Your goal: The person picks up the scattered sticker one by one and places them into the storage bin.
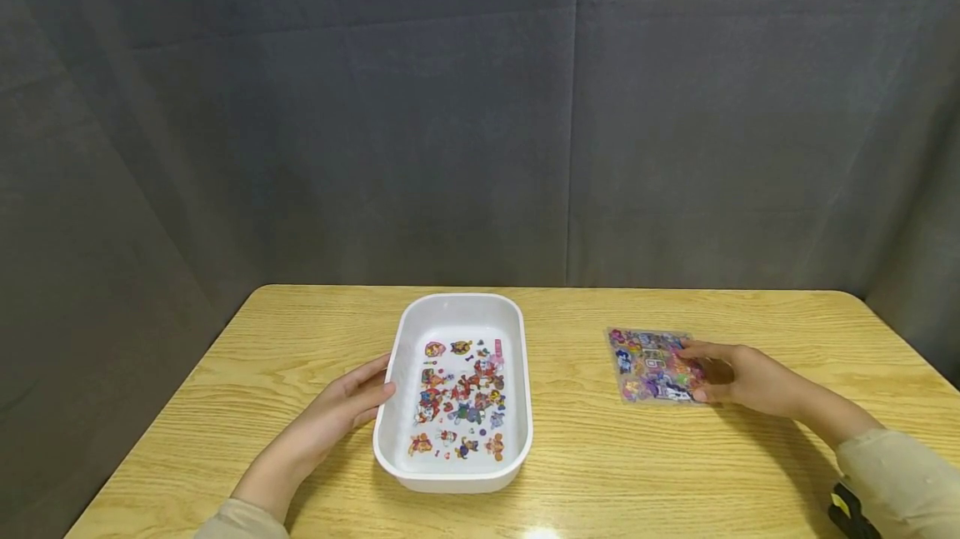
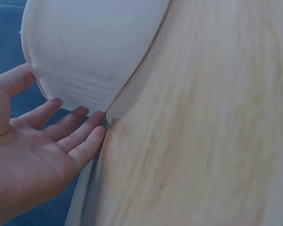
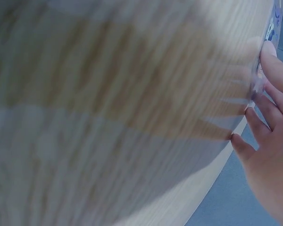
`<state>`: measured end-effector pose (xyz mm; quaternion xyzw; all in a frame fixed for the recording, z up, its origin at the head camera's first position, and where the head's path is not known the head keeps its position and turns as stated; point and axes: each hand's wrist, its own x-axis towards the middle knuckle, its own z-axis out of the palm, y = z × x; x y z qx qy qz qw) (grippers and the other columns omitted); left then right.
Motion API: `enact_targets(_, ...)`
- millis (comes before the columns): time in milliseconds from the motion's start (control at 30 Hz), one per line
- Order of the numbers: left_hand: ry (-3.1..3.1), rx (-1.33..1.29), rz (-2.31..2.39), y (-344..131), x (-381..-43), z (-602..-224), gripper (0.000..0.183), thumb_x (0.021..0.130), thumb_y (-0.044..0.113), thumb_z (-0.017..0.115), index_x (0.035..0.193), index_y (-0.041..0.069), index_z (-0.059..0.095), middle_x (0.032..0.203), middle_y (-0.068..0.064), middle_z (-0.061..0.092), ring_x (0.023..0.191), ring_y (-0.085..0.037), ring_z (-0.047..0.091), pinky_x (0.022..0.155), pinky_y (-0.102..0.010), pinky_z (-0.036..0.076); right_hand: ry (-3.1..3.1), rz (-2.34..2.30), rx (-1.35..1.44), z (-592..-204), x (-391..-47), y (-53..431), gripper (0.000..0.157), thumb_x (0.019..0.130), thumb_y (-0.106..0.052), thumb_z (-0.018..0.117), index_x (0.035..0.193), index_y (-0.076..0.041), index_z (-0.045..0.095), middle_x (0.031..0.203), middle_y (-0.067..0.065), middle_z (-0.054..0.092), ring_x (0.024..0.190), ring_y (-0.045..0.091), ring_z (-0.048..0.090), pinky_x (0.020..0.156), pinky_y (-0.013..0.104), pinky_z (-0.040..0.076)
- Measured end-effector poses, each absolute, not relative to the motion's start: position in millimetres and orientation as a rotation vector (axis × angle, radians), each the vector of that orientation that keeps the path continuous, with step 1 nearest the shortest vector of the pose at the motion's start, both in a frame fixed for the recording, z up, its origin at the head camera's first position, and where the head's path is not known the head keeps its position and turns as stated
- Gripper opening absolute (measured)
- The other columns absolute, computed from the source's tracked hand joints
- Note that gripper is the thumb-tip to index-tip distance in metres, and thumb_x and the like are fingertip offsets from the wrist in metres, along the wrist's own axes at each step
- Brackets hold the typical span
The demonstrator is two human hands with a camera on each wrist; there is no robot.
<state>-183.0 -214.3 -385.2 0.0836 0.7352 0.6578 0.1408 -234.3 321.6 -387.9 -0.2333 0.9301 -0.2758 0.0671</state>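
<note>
A white rectangular tray (image 1: 457, 479) stands on the table, with a clear sheet of cartoon stickers (image 1: 461, 397) lying flat on its floor. My left hand (image 1: 333, 410) is at the tray's left side, its relaxed fingers touching the outer wall; the left wrist view shows the fingertips against the tray's side. To the right, a second clear sticker sheet (image 1: 652, 366), printed with colourful pony-like figures, lies on the tabletop. Over its right edge, my right hand (image 1: 750, 376) has thumb and fingers spread, touching the sheet. The right wrist view shows its fingertips down at the tabletop.
The wood-grain table (image 1: 577, 472) has rounded far corners. A dark grey curtain (image 1: 450, 147) hangs behind it and along the left. Near the right sleeve, at the lower right, lies a black and yellow object (image 1: 847, 510), partly hidden.
</note>
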Motion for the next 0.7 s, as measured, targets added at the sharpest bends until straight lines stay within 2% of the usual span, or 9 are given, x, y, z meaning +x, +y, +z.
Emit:
enact_targets(200,2.124,0.256,1.892,-214.4,-182.5,-384.3,0.067,0.099,0.024,0.059,0.153,-0.003,0.029,0.152,-0.026,0.037,0.137,-0.035,0.041,0.112,-0.043,0.038,2.819,-0.817,-0.706,-386.8,-233.5,321.4,0.061,0.086,-0.024,0.076,0.135,0.005,0.056,0.139,0.034,0.047,0.128,0.056,0.039,0.100,0.066,0.040)
enact_targets(300,2.121,0.265,1.894,-214.2,-182.5,-384.2,0.067,0.100,0.023,0.059,0.153,-0.004,0.028,0.151,-0.026,0.037,0.136,-0.036,0.041,0.111,-0.042,0.039,2.823,-0.813,-0.698,-385.1,-233.2,321.1,0.058,0.087,-0.024,0.076,0.134,0.004,0.057,0.137,0.034,0.050,0.124,0.051,0.048,0.093,0.053,0.051)
enact_targets(367,2.120,0.268,1.895,-214.1,-182.5,-384.3,0.067,0.100,0.023,0.059,0.153,-0.004,0.028,0.151,-0.027,0.037,0.136,-0.036,0.041,0.111,-0.042,0.039,2.833,-0.806,-0.695,-384.0,-232.9,320.5,0.056,0.087,-0.023,0.076,0.134,0.003,0.059,0.135,0.032,0.053,0.122,0.047,0.052,0.087,0.044,0.054)
enact_targets(533,2.125,0.261,1.892,-214.6,-182.8,-384.6,0.067,0.100,0.024,0.059,0.153,-0.003,0.028,0.151,-0.026,0.038,0.136,-0.035,0.041,0.112,-0.042,0.038,2.827,-0.813,-0.693,-382.9,-231.0,318.6,0.054,0.087,-0.020,0.076,0.132,0.004,0.059,0.133,0.030,0.055,0.116,0.042,0.058,0.080,0.035,0.055)
enact_targets(600,2.126,0.260,1.891,-214.6,-182.9,-384.7,0.067,0.100,0.024,0.059,0.153,-0.003,0.029,0.151,-0.025,0.038,0.136,-0.035,0.041,0.112,-0.042,0.038,2.827,-0.820,-0.687,-382.9,-230.3,317.7,0.053,0.087,-0.020,0.076,0.132,0.004,0.060,0.132,0.030,0.056,0.107,0.033,0.061,0.072,0.029,0.052)
enact_targets(700,2.124,0.260,1.891,-214.6,-182.9,-385.0,0.067,0.100,0.024,0.059,0.153,-0.003,0.028,0.151,-0.025,0.038,0.137,-0.035,0.041,0.112,-0.042,0.038,2.830,-0.831,-0.672,-383.0,-229.7,316.8,0.053,0.087,-0.020,0.076,0.130,0.005,0.060,0.129,0.029,0.059,0.089,0.017,0.058,0.061,0.025,0.043)
